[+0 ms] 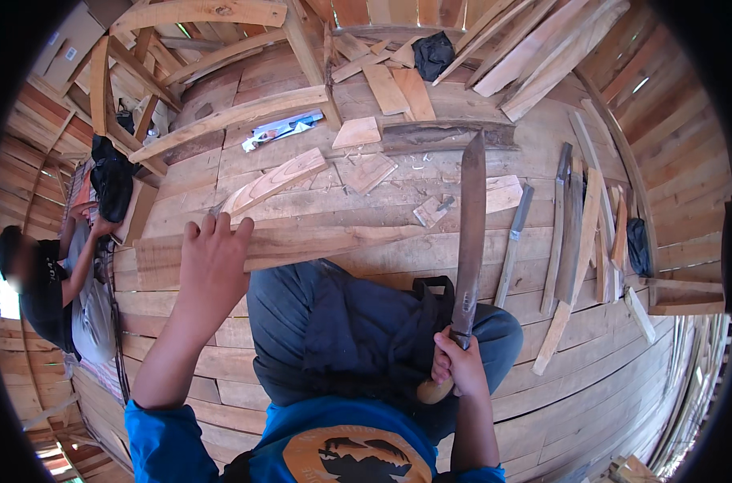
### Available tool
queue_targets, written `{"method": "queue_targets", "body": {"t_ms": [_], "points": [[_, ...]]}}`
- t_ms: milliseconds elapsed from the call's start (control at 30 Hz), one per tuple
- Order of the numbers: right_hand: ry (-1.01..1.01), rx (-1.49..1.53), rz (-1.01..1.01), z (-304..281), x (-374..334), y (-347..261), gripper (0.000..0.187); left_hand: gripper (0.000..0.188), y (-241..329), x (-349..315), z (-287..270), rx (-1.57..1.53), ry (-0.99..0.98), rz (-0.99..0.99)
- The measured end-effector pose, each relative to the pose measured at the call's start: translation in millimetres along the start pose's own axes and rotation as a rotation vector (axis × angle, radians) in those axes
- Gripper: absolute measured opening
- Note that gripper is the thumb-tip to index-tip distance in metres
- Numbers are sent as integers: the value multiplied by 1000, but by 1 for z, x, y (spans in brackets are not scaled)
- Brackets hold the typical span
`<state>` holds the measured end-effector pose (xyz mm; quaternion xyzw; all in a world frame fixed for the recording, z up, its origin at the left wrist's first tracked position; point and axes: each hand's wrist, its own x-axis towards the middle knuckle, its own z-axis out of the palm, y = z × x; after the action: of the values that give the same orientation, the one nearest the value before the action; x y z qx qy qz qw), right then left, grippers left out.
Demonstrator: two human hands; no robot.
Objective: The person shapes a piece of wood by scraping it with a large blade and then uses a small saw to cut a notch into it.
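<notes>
My left hand (211, 262) is closed over a long wooden board (321, 245), its fingers curled over the far edge. The board lies crosswise in front of my knees and tapers to a point at its right end. In my right hand (464, 364) is a machete (471, 217), gripped by its handle near my right knee. Its long dark blade points away from me, just right of the board's tip and apart from it. A dark cloth (358, 318) drapes across my lap.
Wood offcuts (370, 173) and shavings litter the plank floor beyond the board. Several strips (575, 233) lie at right. A wooden frame (229, 125) stands at far left. Another person (68, 282) sits at left, a hand by a black bag (111, 177).
</notes>
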<state>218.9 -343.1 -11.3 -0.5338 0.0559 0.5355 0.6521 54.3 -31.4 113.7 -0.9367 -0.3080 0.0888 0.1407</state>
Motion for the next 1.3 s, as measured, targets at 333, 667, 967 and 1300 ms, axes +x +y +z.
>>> {"method": "queue_targets", "body": {"t_ms": [333,667,967,1300], "points": [[21,12,-3,-24,-6,7,21,49,20,45,-71,559,132,168],[-73,-37,28,-13,3,8,20,56,11,34,-116,614,306,68],[-283,-61,-6,18,12,8,49,59,13,6,-152,379,431,509],[-247,-335,-441,63,7,-11,58,27,19,30,-158,-385,1000,758]]}}
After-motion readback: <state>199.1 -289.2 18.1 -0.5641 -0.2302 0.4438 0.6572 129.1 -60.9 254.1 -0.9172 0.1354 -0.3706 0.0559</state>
